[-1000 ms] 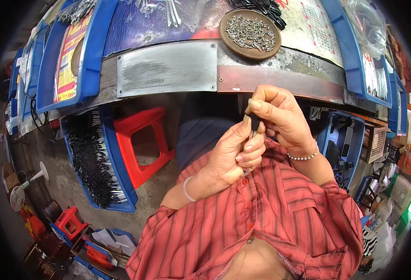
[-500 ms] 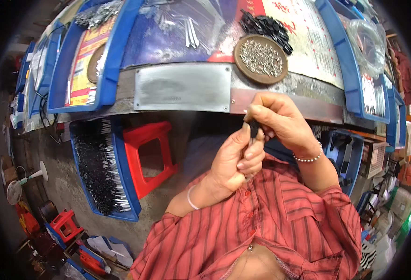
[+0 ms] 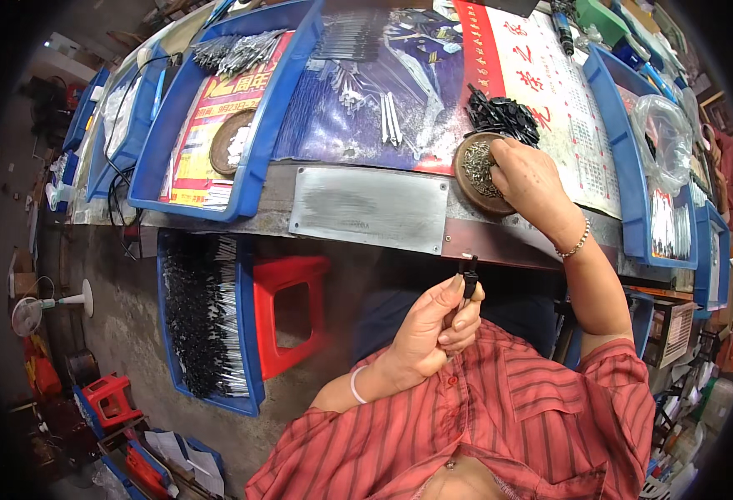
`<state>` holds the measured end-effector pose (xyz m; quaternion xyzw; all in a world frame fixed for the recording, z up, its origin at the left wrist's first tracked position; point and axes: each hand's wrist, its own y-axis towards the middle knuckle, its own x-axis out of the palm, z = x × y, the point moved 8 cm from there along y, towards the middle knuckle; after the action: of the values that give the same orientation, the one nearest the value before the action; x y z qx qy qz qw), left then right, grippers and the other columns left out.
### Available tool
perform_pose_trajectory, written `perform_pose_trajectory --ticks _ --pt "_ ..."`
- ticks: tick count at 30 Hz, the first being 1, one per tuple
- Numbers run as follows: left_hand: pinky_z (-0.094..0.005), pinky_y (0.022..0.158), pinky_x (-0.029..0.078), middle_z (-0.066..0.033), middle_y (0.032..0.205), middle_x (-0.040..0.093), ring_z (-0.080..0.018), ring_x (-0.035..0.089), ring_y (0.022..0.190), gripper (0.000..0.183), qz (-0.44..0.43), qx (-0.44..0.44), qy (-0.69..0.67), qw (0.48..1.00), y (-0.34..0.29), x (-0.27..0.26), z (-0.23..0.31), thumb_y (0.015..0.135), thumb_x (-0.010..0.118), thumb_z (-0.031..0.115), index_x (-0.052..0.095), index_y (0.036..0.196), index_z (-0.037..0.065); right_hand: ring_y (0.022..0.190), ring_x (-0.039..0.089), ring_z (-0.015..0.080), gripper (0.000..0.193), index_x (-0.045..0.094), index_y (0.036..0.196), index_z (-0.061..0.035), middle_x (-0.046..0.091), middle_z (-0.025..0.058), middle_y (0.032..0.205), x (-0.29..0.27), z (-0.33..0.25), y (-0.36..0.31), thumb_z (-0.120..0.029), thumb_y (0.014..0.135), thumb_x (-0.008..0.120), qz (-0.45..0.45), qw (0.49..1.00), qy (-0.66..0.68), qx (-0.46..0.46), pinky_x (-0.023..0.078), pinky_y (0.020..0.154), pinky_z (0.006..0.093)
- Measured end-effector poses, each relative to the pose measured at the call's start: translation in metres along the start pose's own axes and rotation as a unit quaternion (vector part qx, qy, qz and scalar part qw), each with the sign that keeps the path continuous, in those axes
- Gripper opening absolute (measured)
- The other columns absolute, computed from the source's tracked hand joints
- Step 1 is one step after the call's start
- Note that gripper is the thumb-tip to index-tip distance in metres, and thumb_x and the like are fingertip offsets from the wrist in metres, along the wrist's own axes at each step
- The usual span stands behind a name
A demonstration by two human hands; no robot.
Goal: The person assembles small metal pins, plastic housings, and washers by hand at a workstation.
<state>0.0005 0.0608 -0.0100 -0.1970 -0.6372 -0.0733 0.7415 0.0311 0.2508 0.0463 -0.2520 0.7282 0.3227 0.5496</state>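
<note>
My left hand [image 3: 437, 321], below the bench edge, pinches a small black plastic part [image 3: 470, 282] upright between thumb and fingers. A thin pale stem runs down from it into the fingers. My right hand [image 3: 533, 179] reaches into a round brown dish [image 3: 464, 185] of small shiny metal pieces [image 3: 476, 164]. Its fingertips are bent together among the pieces, and whether they hold one is hidden. Just behind the dish lies a heap of black plastic parts [image 3: 500, 115].
A bare metal plate [image 3: 370, 207] covers the bench edge. Blue trays stand left [image 3: 254, 171] and right [image 3: 633, 200] on the bench. Below left are a blue bin [image 3: 250, 367] of black-tipped rods and a red stool [image 3: 287, 271]. White rods [image 3: 390, 119] lie on the bench top.
My right hand has left the black part at my left hand and moved up to the dish. The left hand keeps its hold, slightly lower. The whole view has shifted.
</note>
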Motion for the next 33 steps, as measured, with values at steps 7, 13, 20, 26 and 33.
perform_pose_trajectory --ticks 7,13,20,26,33 --pt "-0.0178 0.038 0.024 0.003 0.057 0.04 -0.0035 0.029 0.041 0.032 0.018 -0.009 -0.002 1.0 0.003 -0.004 0.001 0.096 0.043 0.033 0.056 0.099 0.005 0.073 0.057 0.0356 0.009 0.052 0.077 -0.0001 0.057 0.0177 0.074 -0.005 0.003 0.005 -0.008 0.078 0.055 0.016 0.999 0.032 -0.002 0.045 0.066 0.0439" --pt "-0.0179 0.038 0.024 0.0022 0.057 0.041 -0.0037 0.029 0.041 0.032 0.021 -0.03 -0.014 0.999 0.008 -0.006 -0.005 0.096 0.041 0.033 0.056 0.099 0.004 0.07 0.06 0.0331 0.008 0.057 0.083 -0.0003 0.061 0.0178 0.073 -0.018 0.012 -0.001 -0.006 0.079 0.059 0.047 0.98 0.187 0.052 0.046 0.063 0.0377" --pt "-0.0187 0.038 0.025 0.0008 0.058 0.045 -0.0042 0.031 0.04 0.033 0.012 -0.033 -0.033 0.999 0.013 -0.007 -0.007 0.096 0.042 0.032 0.057 0.1 0.003 0.073 0.062 0.0128 0.012 0.059 0.093 0.0028 0.065 0.0081 0.08 -0.018 0.013 -0.028 0.001 0.082 0.056 0.03 0.879 0.461 0.122 0.049 0.065 0.0248" --pt "-0.019 0.037 0.026 -0.0001 0.06 0.047 -0.0047 0.033 0.039 0.032 0.011 -0.027 -0.041 0.999 0.017 -0.006 -0.008 0.095 0.044 0.032 0.055 0.104 0.004 0.079 0.063 0.0132 0.014 0.056 0.099 0.0058 0.063 0.0082 0.086 -0.017 -0.021 -0.069 0.001 0.086 0.056 -0.049 0.76 0.625 0.171 0.052 0.068 0.0243" --pt "-0.0182 0.036 0.025 -0.0027 0.06 0.049 -0.0045 0.032 0.038 0.03 0.027 -0.022 -0.083 0.996 0.019 -0.004 -0.014 0.096 0.043 0.03 0.052 0.103 0.002 0.074 0.063 0.0129 0.007 0.058 0.092 0.0051 0.063 0.0095 0.083 -0.025 -0.039 -0.098 0.002 0.086 0.056 -0.024 0.775 0.623 0.101 0.051 0.064 0.0232"
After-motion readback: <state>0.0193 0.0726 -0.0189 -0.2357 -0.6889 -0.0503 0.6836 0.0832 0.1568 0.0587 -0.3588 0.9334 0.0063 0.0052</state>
